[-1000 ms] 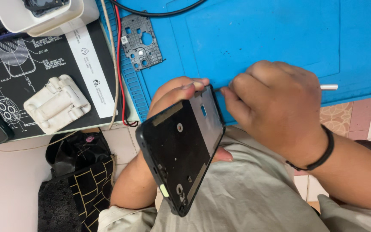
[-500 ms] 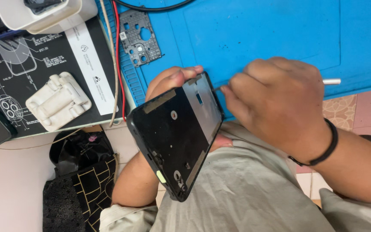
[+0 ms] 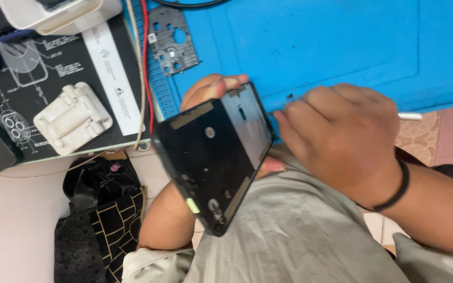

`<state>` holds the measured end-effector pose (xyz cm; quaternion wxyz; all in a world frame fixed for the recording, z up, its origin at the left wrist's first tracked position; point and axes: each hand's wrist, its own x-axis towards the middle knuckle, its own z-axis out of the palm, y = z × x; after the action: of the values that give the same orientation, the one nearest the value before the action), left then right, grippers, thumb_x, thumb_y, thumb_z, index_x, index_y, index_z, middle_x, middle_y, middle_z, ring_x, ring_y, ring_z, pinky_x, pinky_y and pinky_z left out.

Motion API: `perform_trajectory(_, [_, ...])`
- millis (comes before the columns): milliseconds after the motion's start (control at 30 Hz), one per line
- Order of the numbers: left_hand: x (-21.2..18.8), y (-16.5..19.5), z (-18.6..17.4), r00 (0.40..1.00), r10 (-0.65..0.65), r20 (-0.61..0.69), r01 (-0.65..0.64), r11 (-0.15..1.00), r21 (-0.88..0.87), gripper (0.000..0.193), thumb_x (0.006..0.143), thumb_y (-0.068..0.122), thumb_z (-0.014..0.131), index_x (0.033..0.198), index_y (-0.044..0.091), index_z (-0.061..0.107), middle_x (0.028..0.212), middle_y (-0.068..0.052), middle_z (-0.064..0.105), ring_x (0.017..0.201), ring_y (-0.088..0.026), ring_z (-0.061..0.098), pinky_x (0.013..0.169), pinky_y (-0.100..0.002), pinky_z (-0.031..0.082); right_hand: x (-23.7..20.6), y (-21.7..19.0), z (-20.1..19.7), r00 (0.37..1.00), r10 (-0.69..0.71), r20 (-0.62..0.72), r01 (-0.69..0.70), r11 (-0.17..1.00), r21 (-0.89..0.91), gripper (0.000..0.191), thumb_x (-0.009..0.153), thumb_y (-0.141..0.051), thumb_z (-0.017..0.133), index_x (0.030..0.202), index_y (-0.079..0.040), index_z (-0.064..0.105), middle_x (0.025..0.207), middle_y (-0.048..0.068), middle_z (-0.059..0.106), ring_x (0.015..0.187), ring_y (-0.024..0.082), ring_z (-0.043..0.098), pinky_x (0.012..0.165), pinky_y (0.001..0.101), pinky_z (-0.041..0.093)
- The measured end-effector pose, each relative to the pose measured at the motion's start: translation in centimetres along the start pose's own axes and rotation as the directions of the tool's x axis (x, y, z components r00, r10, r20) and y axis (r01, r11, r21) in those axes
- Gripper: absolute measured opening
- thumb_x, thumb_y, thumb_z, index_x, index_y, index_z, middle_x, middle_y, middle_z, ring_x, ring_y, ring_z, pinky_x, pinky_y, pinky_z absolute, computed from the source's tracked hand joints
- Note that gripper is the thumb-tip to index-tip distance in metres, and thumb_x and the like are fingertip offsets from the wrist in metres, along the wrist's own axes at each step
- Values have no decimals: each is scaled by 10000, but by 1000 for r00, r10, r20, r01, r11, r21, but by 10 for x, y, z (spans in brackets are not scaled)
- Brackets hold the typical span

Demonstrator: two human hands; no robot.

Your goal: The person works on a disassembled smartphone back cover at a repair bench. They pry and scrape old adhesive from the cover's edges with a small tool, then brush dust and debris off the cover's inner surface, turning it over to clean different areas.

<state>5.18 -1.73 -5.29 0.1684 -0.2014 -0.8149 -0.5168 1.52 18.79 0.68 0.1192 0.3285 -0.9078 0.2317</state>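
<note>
A stripped black tablet housing point(image 3: 213, 162) is gripped from behind by the left hand point(image 3: 211, 89); a thin white-handled tool point(image 3: 410, 116), pinched in the closed right hand point(image 3: 342, 136), is held at its upper edge.

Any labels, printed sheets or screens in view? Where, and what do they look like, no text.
Black printed mat: left bench, white line diagrams.
White label strip: long, slanted on that mat, small dark print.
White sticker: tiny, on the grey perforated plate, blue mat's left edge.
Screens: none lit.
</note>
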Motion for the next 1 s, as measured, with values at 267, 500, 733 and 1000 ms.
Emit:
perform_trajectory(267, [-5, 5, -1, 998, -66, 15, 67, 993, -100, 1181, 700, 416, 1044, 1608, 206, 318, 1415, -34, 496, 1285, -195, 558, 1109, -349, 508, -12, 1, -3, 1000, 12, 8, -12, 1000, 20, 227, 798, -188, 843, 748, -120, 632, 715, 35, 513, 623, 246, 566, 537, 381, 425])
perform_trajectory(500, [-4, 3, -4, 999, -30, 27, 32, 994, -101, 1194, 691, 406, 1041, 1632, 210, 333, 1417, -32, 497, 1327, -200, 561, 1122, -356, 505, -20, 11, -4, 980, 35, 194, -46, 998, 51, 249, 783, -239, 847, 706, -124, 639, 660, 52, 528, 577, 258, 583, 492, 400, 429])
perform_trajectory(733, [-2, 9, -3, 997, -67, 48, 70, 996, -50, 1209, 712, 473, 1009, 1625, 186, 271, 1420, -70, 495, 1288, -217, 572, 1141, -358, 507, -6, 24, -7, 990, 95, 101, -110, 982, 155, 227, 776, -164, 849, 748, -61, 648, 727, 92, 621, 626, 307, 604, 500, 408, 439])
perform_trajectory(1000, [8, 14, -6, 996, 8, 91, -28, 973, 231, 1254, 691, 612, 935, 1562, 59, 222, 1367, -130, 565, 1236, -266, 606, 1155, -431, 435, 9, 26, 19, 997, 29, -68, -23, 996, 92, 272, 842, -146, 887, 812, -76, 626, 822, 73, 616, 748, 292, 626, 641, 414, 470])
